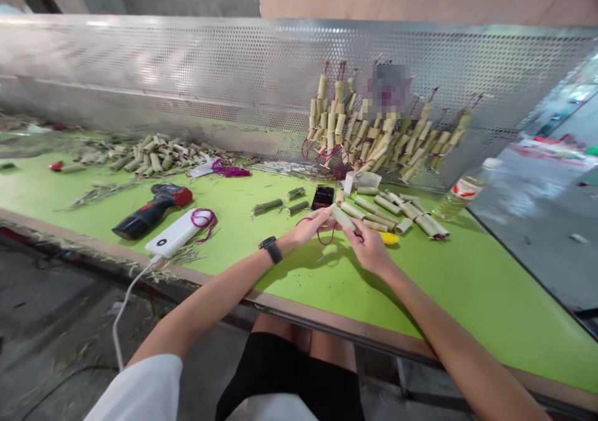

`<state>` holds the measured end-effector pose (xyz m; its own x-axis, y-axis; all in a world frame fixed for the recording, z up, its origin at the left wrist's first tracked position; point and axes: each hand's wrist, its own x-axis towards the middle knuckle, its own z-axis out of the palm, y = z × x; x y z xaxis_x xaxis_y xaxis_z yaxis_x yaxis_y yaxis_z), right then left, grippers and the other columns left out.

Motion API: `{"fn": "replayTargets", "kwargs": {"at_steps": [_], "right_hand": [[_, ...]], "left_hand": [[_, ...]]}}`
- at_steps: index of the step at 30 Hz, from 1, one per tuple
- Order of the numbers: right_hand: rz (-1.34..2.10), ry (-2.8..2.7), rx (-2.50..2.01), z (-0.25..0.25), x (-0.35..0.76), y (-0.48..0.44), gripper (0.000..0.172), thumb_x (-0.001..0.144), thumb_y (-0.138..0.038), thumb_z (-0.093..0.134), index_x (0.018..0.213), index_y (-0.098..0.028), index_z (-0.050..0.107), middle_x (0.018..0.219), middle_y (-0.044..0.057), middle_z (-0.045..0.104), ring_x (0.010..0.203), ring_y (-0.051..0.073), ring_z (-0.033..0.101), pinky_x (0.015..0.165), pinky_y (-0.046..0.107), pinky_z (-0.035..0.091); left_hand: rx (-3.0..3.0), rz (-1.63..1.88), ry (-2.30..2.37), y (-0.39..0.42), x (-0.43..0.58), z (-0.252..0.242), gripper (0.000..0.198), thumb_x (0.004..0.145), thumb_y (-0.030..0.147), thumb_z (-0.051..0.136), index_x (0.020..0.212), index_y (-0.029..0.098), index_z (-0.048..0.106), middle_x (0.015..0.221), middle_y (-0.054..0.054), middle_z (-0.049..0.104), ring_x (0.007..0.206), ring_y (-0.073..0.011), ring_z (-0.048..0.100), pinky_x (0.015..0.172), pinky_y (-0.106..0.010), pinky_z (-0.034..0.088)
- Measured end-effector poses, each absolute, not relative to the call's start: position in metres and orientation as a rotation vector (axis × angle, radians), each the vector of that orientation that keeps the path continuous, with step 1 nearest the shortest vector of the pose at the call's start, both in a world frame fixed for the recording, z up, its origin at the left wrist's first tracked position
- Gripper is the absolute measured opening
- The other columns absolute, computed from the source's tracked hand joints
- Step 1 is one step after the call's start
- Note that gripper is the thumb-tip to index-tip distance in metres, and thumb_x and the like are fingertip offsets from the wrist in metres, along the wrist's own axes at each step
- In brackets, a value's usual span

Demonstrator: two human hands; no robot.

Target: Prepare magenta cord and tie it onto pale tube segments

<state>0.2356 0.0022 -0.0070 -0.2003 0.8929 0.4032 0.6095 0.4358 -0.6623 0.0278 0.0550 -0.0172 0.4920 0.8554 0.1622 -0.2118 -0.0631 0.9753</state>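
Note:
Between my hands, above the green table (299, 278), is a short pale bamboo piece (342, 217). My right hand (370, 246) has its fingers closed on the piece's lower right end. At the upper left end, my left hand (314, 227) pinches the piece, with a purple cord (326, 241) looping down below the fingers. A dark phone (322, 198) lies just behind my left hand. Several cut bamboo pieces (374, 209) lie behind and to the right of my hands, and a yellow object (389, 238) is partly hidden beside my right hand.
Strung bamboo bundles (355, 134) hang on the perforated metal panel (224, 66). On the left are a bamboo pile (154, 153), a cordless drill (152, 210), a white power bank (174, 234) with a cable, and purple cord (228, 168). A bottle (462, 192) stands right.

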Motion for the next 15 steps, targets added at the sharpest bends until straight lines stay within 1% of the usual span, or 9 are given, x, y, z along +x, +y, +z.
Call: {"fn": "replayTargets", "kwargs": {"at_steps": [3,6,9,11,13,15], "right_hand": [[0.428,-1.945,-1.305,-0.007,0.236,0.003,0.060,0.101,-0.065,0.050,0.126,-0.015,0.072,0.062,0.001,0.060,0.054,0.018,0.052,0.054,0.031,0.037],[0.399,-2.010,-1.323,-0.008,0.235,0.004,0.065,0.100,-0.068,0.049,0.124,-0.014,0.074,0.060,0.001,0.059,0.054,0.019,0.053,0.054,0.031,0.036],[0.388,-2.033,-1.357,-0.009,0.234,0.004,0.068,0.099,-0.072,0.047,0.123,-0.014,0.075,0.059,0.001,0.060,0.053,0.019,0.055,0.054,0.030,0.036],[0.369,-2.012,-1.400,-0.009,0.235,0.005,0.069,0.099,-0.073,0.045,0.120,-0.015,0.076,0.061,0.004,0.064,0.054,0.020,0.057,0.054,0.030,0.037],[0.330,-1.966,-1.449,-0.008,0.237,0.007,0.070,0.099,-0.073,0.042,0.115,-0.015,0.078,0.065,0.007,0.069,0.055,0.021,0.059,0.053,0.030,0.037],[0.277,-1.903,-1.494,-0.008,0.242,0.011,0.071,0.099,-0.074,0.040,0.111,-0.015,0.078,0.068,0.009,0.071,0.055,0.022,0.060,0.051,0.031,0.038]], "left_hand": [[1.331,0.902,0.543,0.051,0.032,-0.020,0.067,0.084,0.079,0.069,0.109,0.018,0.067,0.102,-0.011,0.075,0.100,-0.0226,0.072,0.104,-0.044,0.053],[1.366,0.893,0.630,0.047,0.035,-0.022,0.054,0.088,0.070,0.071,0.100,0.018,0.064,0.086,-0.006,0.072,0.082,-0.0168,0.069,0.087,-0.037,0.056],[1.382,0.880,0.723,0.047,0.034,-0.024,0.044,0.095,0.063,0.067,0.093,0.019,0.061,0.076,-0.003,0.067,0.066,-0.0132,0.062,0.069,-0.030,0.053],[1.414,0.863,0.758,0.048,0.033,-0.022,0.040,0.099,0.058,0.062,0.087,0.019,0.060,0.072,-0.002,0.064,0.060,-0.0113,0.056,0.061,-0.028,0.048],[1.454,0.840,0.790,0.047,0.032,-0.016,0.037,0.103,0.053,0.055,0.089,0.020,0.060,0.070,-0.001,0.060,0.056,-0.0108,0.054,0.059,-0.027,0.046],[1.550,0.790,0.865,0.047,0.029,-0.008,0.036,0.106,0.051,0.048,0.098,0.020,0.064,0.068,0.000,0.058,0.054,-0.0116,0.052,0.057,-0.027,0.046]]}}
